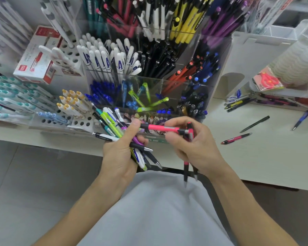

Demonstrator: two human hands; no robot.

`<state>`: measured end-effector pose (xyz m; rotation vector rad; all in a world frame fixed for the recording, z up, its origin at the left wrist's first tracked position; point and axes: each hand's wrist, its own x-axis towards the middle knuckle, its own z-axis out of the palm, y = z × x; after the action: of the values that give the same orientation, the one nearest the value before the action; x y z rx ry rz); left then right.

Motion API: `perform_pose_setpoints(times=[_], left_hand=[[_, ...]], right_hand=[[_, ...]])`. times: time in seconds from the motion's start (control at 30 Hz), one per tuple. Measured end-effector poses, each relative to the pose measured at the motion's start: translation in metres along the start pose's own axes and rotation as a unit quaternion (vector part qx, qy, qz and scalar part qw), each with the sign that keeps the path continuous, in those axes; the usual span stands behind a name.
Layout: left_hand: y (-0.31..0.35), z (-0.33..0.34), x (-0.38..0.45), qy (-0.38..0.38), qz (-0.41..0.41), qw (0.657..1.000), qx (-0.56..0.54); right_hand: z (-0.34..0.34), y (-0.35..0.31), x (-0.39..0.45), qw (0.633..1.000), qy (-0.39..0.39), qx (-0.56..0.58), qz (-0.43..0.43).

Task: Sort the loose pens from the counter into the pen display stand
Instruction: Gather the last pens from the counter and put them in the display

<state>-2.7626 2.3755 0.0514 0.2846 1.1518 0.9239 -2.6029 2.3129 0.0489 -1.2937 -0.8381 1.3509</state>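
We find the left hand point(122, 153) clenched around a mixed bundle of plastic pens point(114, 128), lime, white, teal, purple and black barrels fanning out above and below the fist. The right hand point(188, 144) grips two pink-and-black pens pointing downward point(186, 167) in its curled fingers, and its thumb and forefinger pinch the clip end of a horizontal pink-and-black pen point(160, 128); the left thumb touches that pen's other end. Both hands are held above the counter's front edge, just before the clear acrylic pen display stand point(190, 82).

The stand's compartments are transparent and straight-walled, holding white pens with blue lettering, black, yellow, purple, orange, blue and lime green pens, sorted by colour. The lime green compartment is sparsely filled, its pens lying tilted.

The surface is a pale, smooth matt counter point(256, 157). Loose on it to the right we note a pink-and-black pen point(236, 138), a slim dark green pen point(254, 124), a blue pen point(301, 119) and a small cluster of mixed pens point(238, 102), well apart from the stand. A white perforated rack of teal-capped and yellow-capped pens point(43, 107) stands to the left, with a red-and-white cardboard box point(37, 55) behind it. The floor point(34, 174) below is grey tile. A light grey garment point(158, 210) fills the lower foreground.
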Motion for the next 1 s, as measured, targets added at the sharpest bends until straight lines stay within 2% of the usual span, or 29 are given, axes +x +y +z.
perform_pose_setpoints(times=[0.07,0.17,0.23,0.33,0.43,0.53,0.67,0.77,0.87,1.0], left_hand=[[-0.005,-0.003,-0.004,-0.031,0.000,0.997,0.075],[-0.014,-0.009,-0.009,-0.122,0.007,0.977,0.174],[-0.017,-0.009,-0.012,-0.165,0.003,0.961,0.223],[-0.014,-0.009,-0.011,-0.184,0.039,0.938,0.292],[-0.012,-0.011,-0.013,-0.209,0.016,0.917,0.340],[-0.013,-0.007,-0.010,-0.206,-0.005,0.920,0.332],[-0.012,-0.002,-0.003,-0.205,-0.043,0.945,0.250],[-0.010,0.004,-0.005,-0.251,-0.031,0.942,0.220],[-0.008,0.009,-0.002,-0.241,0.010,0.941,0.236],[-0.002,0.004,-0.001,-0.261,0.005,0.925,0.275]], right_hand=[[0.008,-0.003,0.005,0.994,0.084,0.069,-0.013],[0.017,-0.009,0.012,0.981,0.135,0.135,-0.017],[0.021,-0.011,0.014,0.981,0.155,0.116,-0.022],[0.023,-0.012,0.016,0.975,0.188,0.102,-0.055],[0.021,-0.016,0.021,0.953,0.252,0.145,-0.088],[0.023,-0.021,0.028,0.929,0.304,0.152,-0.147],[0.023,-0.030,0.035,0.894,0.354,0.196,-0.193],[0.030,-0.030,0.036,0.893,0.348,0.178,-0.222],[0.037,-0.023,0.036,0.900,0.335,0.177,-0.215],[0.038,-0.026,0.033,0.899,0.336,0.176,-0.220]])
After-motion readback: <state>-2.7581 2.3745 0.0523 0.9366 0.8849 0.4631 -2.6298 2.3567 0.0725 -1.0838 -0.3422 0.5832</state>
